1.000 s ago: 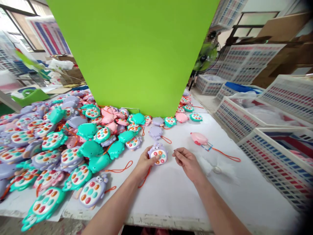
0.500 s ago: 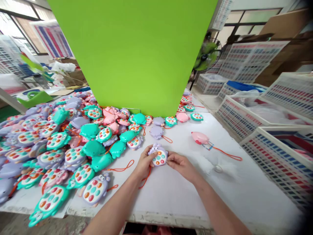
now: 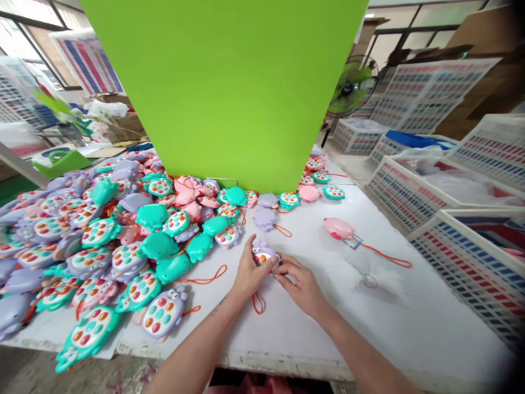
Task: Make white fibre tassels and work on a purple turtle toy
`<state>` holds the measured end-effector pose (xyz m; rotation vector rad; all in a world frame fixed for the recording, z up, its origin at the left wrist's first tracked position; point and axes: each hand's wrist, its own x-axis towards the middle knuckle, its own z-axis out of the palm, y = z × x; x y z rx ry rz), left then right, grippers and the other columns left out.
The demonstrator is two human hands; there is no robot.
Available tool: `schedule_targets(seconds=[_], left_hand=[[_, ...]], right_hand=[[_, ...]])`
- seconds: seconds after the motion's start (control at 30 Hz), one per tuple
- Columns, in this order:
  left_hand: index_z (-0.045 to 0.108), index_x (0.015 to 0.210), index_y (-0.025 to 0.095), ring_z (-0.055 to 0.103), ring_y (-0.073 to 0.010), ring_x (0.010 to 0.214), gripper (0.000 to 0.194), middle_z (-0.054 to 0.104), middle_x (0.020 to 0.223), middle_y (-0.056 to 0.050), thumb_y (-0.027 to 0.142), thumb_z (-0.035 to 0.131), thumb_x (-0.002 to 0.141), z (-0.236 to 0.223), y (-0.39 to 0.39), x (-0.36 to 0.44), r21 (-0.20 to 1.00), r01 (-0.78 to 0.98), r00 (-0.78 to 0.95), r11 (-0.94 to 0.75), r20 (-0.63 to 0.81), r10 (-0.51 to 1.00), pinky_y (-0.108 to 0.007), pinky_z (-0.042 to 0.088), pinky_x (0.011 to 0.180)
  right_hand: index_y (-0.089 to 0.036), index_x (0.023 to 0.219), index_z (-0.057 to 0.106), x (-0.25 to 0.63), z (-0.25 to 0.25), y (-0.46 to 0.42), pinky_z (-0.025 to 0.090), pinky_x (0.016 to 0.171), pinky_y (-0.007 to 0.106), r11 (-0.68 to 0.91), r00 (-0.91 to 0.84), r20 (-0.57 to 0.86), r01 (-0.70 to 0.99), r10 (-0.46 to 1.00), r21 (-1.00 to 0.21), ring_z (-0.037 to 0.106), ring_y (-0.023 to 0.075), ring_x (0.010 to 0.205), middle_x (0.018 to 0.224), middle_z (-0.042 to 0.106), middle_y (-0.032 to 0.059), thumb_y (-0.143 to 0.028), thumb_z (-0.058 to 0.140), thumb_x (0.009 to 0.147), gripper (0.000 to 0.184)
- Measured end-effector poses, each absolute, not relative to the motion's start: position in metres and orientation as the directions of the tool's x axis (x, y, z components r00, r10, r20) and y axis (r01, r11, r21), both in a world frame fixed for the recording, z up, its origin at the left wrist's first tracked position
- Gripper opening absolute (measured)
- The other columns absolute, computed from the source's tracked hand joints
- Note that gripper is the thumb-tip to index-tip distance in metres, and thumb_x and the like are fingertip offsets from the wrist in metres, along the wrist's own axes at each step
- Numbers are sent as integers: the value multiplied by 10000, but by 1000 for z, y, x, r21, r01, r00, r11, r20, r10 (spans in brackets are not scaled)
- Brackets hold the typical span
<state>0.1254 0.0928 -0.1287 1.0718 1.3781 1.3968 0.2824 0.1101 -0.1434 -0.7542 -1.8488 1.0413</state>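
A purple animal-shaped toy (image 3: 262,250) with a white face of coloured round buttons is held upright above the table. My left hand (image 3: 248,272) grips it from the left, its thumb across the buttons and partly hiding them. Fingers of my right hand (image 3: 298,280) are bent and pinched at the toy's right edge. An orange loop cord (image 3: 257,302) hangs below the toy. Just beyond lies another purple toy (image 3: 264,218), back up, with its own cord. To the right rests a pink toy (image 3: 339,228) with a small tag and a long orange cord.
A big pile of purple, green and pink toys (image 3: 94,232) covers the table's left side. A green panel (image 3: 229,93) stands upright at the back. On the right, a clear plastic bag (image 3: 371,282) lies on the white tabletop (image 3: 295,339); white crates (image 3: 463,268) stand beyond its edge.
My left thumb has moved right across the buttons, and the toy has tilted in my hands. Its cord now hangs nearer the middle. The view has shifted slightly.
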Motion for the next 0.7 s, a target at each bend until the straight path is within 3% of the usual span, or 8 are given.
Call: schedule_targets(seconds=[0.13,0.3,0.43,0.53,0.7], left_hand=[[430,1298,165,541,-207,935,724,588,1038,-67,287,750,660,-129,95,124,999,28,-292,-22,29,956,-297,384,878],[365,1304,141,560,-174,815,703,597,976,-62,297,705,709,-128,97,123,1000,0,-120,15,-14,993,-271,431,767],[470,1181,157,563,-174,765,581,613,916,-51,344,725,693,-131,97,124,998,62,-246,12,4,969,-261,428,710],[474,1222,157,562,-179,781,592,621,921,-56,404,692,730,-135,96,123,997,79,-292,-22,44,956,-268,427,730],[538,1230,168,569,-203,964,548,614,1123,-96,552,489,842,-139,99,115,972,-236,-118,-7,-21,993,-286,443,831]], right_hand=[[-255,816,683,281,-148,110,459,866,382,474,-452,383,102,806,-875,560,240,989,1093,576,82,-226,590,823,98],[-245,807,680,281,-150,110,450,871,382,487,-450,380,145,808,-861,549,238,996,1116,546,83,-213,588,825,99],[-264,819,690,277,-151,105,450,861,377,542,-464,426,148,777,-828,546,232,977,1145,520,77,-199,587,820,122],[-263,831,692,275,-152,106,450,869,373,494,-451,394,126,801,-860,545,234,993,1146,522,78,-227,594,817,106],[-231,761,665,282,-155,120,456,851,344,227,-390,205,10,897,-974,539,234,1021,1091,567,66,-344,650,778,116]])
